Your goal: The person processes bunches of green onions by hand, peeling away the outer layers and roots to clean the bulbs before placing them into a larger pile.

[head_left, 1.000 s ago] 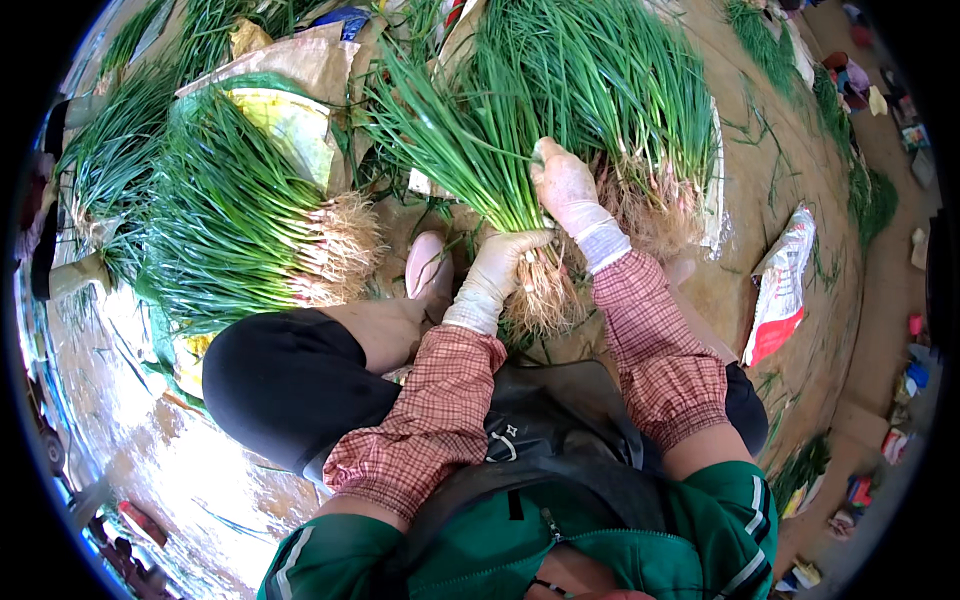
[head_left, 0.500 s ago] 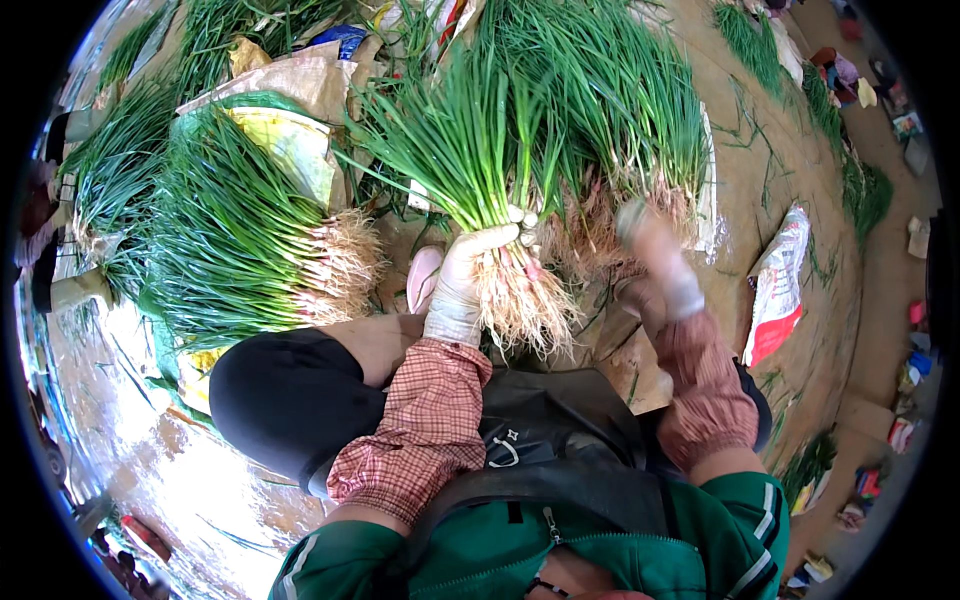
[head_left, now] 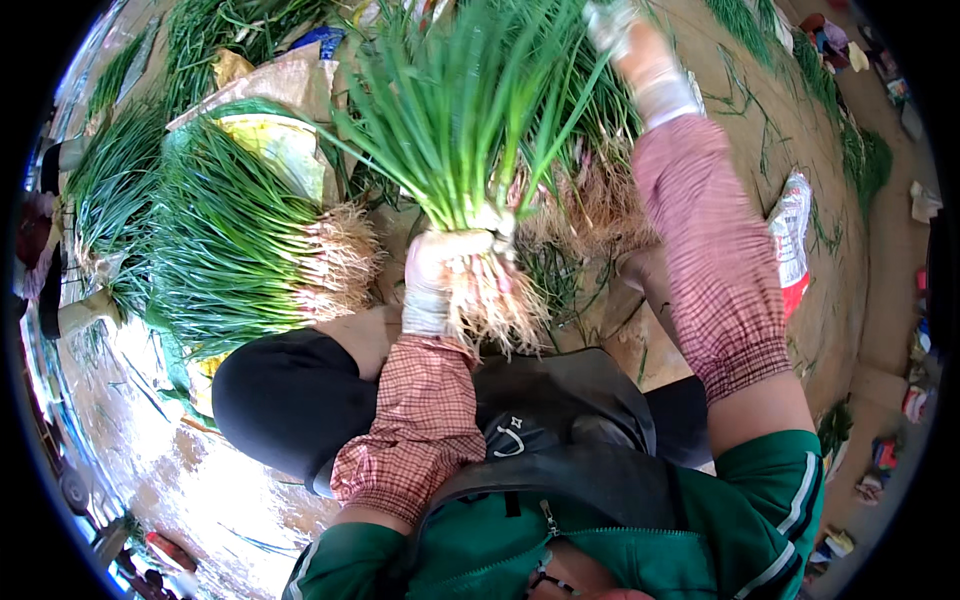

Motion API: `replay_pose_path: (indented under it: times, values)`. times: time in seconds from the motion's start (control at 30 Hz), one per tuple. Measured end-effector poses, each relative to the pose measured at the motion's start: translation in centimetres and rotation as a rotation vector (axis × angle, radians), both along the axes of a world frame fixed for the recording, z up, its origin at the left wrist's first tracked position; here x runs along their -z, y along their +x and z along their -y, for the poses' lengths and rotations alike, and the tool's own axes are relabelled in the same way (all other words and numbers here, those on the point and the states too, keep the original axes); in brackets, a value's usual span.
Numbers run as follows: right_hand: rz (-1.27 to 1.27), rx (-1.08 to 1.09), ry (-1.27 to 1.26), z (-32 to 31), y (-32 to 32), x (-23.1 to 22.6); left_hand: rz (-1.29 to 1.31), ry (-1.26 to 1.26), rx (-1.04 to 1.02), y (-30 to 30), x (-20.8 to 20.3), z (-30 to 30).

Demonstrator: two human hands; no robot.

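Where the green stems turn pale above the roots, I have the left hand wrapped round the bunch, thumb across the front and fingertips showing at the far side. The bunch sits ahead of the lap, about midway across my view, held upright with its leaves fanning away from the body and its stringy roots hanging toward the apron.

My right hand is out at the end of a stretched arm, at the right edge of the pile, near its leaves. It is too blurred for me to tell whether its fingers are spread or pinching anything, or whether it touches the leaves. The right sleeve, checked like the left sleeve, runs past the pile's tangled roots.

To the left of the bunch, well apart from it, I see the heap lying with its roots pointing right, beside a yellow sack. Below the heap is a black-clad knee. Off to the right, a red and white bag lies on the brown floor, just beyond the right sleeve. Loose green blades are scattered between the bag and the pile.
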State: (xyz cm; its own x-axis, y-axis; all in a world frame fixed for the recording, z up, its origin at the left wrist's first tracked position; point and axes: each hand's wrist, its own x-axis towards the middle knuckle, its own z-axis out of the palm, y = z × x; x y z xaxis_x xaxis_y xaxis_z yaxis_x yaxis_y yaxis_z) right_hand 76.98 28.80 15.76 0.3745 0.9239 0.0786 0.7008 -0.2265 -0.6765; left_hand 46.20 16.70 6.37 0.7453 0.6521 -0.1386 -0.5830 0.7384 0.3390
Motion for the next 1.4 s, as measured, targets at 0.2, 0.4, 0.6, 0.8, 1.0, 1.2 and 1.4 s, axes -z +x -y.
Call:
replay_pose_path:
  times: [0.2, 0.4, 0.6, 0.8, 1.0, 1.2, 1.4]
  values:
    - [-0.091, 0.342, -0.078, 7.4, 4.0, 3.4, -0.263, -0.036, -0.193, 0.2, 1.5, -1.3]
    - [0.317, 0.301, -0.576, 19.5, -5.6, 19.9, -0.098, -0.356, -0.177, 1.4, 9.9, 0.9]
    - [-0.451, 0.331, -0.212, 20.3, -3.1, 20.7, 0.058, -0.172, -0.116, 0.9, 9.6, 0.7]
    - [-0.6, -0.077, -0.405, 18.1, -9.0, 13.6, -0.187, -0.206, -0.144, 2.7, 9.4, 0.9]
    - [-0.054, 0.001, -0.427, 13.9, -7.7, 16.0, -0.286, -0.207, -0.212, 2.4, 5.8, 1.0]
    - [0.355, 0.017, -0.581, 11.6, -7.5, 17.8, -0.259, -0.203, -0.155, 1.6, 10.1, 0.9]
    - [-0.045, -0.257, -0.486, 16.5, -11.1, 12.1, -0.132, -0.294, -0.059, 2.7, 9.0, 1.0]
